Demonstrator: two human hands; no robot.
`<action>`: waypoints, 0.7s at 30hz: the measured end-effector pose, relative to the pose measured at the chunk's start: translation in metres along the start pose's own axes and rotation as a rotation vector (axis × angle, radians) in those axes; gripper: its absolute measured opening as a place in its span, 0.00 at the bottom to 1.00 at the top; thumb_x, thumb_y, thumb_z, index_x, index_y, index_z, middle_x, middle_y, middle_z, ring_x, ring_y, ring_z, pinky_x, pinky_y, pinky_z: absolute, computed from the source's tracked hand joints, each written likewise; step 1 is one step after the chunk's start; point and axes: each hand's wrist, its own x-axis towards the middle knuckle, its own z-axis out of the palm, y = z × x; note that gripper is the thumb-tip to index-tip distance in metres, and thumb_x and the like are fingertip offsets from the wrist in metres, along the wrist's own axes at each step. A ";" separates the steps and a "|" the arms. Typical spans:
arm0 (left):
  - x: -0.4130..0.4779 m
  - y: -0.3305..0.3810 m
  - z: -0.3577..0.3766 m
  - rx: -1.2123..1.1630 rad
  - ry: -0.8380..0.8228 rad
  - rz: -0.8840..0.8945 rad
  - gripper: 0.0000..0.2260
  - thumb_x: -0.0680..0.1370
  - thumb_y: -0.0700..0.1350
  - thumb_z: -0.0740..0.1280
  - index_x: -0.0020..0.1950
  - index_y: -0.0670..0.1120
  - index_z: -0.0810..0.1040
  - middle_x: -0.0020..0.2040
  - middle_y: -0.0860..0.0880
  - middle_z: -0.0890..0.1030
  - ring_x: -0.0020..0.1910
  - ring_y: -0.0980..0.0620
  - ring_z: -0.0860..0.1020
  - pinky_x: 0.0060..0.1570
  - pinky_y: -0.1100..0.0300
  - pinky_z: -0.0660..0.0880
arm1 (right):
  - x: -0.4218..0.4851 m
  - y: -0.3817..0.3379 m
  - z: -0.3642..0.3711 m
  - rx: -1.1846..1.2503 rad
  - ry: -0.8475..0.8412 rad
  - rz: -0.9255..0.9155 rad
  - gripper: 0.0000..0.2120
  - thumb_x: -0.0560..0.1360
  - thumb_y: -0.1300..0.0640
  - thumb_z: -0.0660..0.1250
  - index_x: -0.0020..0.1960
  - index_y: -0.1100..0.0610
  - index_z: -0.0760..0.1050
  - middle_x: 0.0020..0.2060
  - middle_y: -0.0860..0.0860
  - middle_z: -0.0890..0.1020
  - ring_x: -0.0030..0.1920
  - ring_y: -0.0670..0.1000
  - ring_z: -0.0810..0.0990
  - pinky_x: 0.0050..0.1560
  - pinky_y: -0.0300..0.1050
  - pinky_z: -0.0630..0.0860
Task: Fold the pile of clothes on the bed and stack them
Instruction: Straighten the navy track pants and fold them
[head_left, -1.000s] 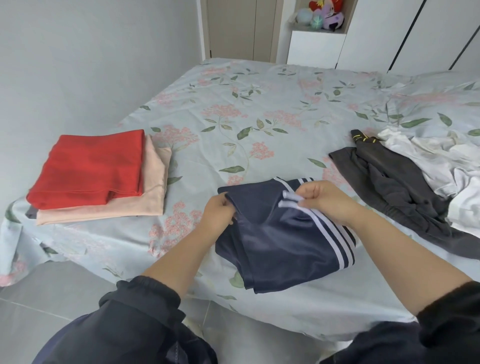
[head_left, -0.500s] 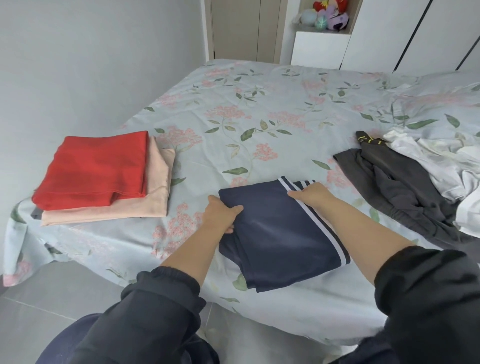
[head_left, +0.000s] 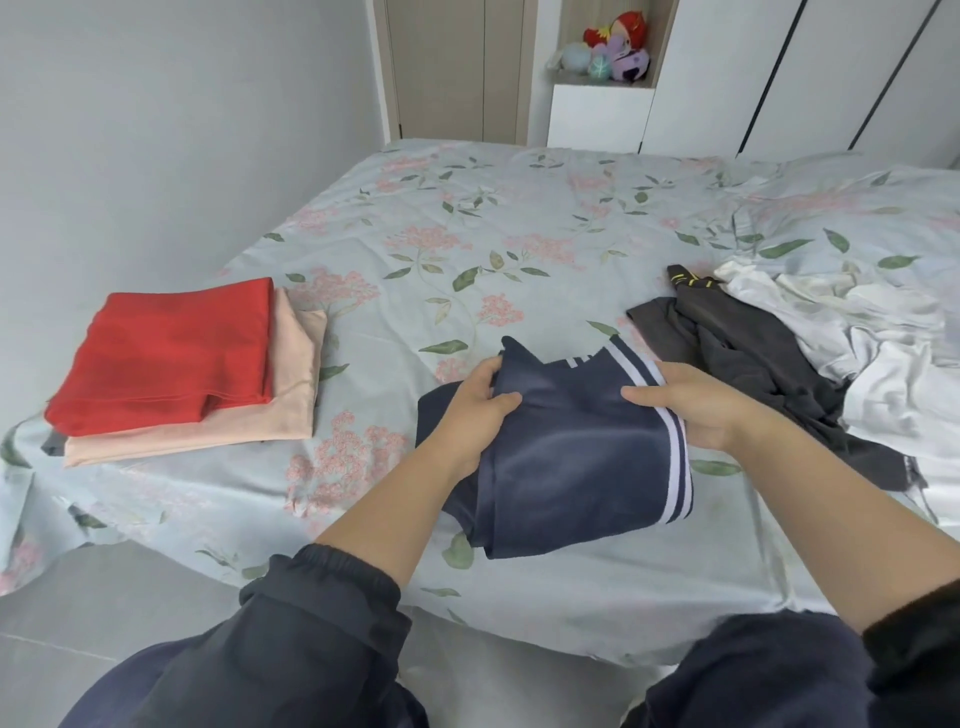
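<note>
A folded navy garment (head_left: 571, 447) with white stripes along its right edge is lifted at its far end above the floral bed sheet (head_left: 493, 249). My left hand (head_left: 472, 415) grips its left side, thumb on top. My right hand (head_left: 701, 405) grips the striped right edge. To the left sits a stack: a folded red garment (head_left: 171, 353) on a folded peach garment (head_left: 296, 395). On the right lie an unfolded dark grey garment (head_left: 753, 358) and crumpled white clothes (head_left: 872, 353).
The bed's near edge runs in front of my knees, with grey tiled floor (head_left: 67, 597) below at left. A grey wall stands on the left. White wardrobes and a shelf with plush toys (head_left: 618, 49) are behind the bed.
The navy garment lay flat under both hands half a second ago; now both hands grip its sides and its far end is raised off the sheet.
</note>
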 end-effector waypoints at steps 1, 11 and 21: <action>0.002 -0.001 0.001 -0.030 -0.022 0.033 0.21 0.79 0.33 0.61 0.68 0.53 0.69 0.59 0.50 0.79 0.53 0.55 0.80 0.48 0.63 0.77 | 0.000 -0.003 -0.002 -0.019 0.004 -0.021 0.08 0.75 0.66 0.66 0.52 0.60 0.80 0.48 0.56 0.84 0.47 0.55 0.84 0.43 0.44 0.81; 0.016 -0.033 -0.013 0.470 0.414 -0.140 0.28 0.78 0.39 0.61 0.76 0.44 0.57 0.59 0.46 0.77 0.50 0.52 0.75 0.54 0.59 0.72 | 0.071 0.031 0.022 -0.577 0.415 0.063 0.13 0.75 0.61 0.62 0.45 0.73 0.77 0.43 0.66 0.80 0.42 0.62 0.80 0.40 0.48 0.78; -0.004 -0.026 -0.001 1.536 0.175 0.367 0.20 0.78 0.46 0.61 0.70 0.47 0.67 0.71 0.46 0.65 0.69 0.46 0.62 0.67 0.52 0.61 | 0.054 0.034 0.043 -1.085 0.500 -0.412 0.19 0.78 0.61 0.61 0.68 0.63 0.67 0.60 0.61 0.73 0.60 0.61 0.72 0.59 0.50 0.68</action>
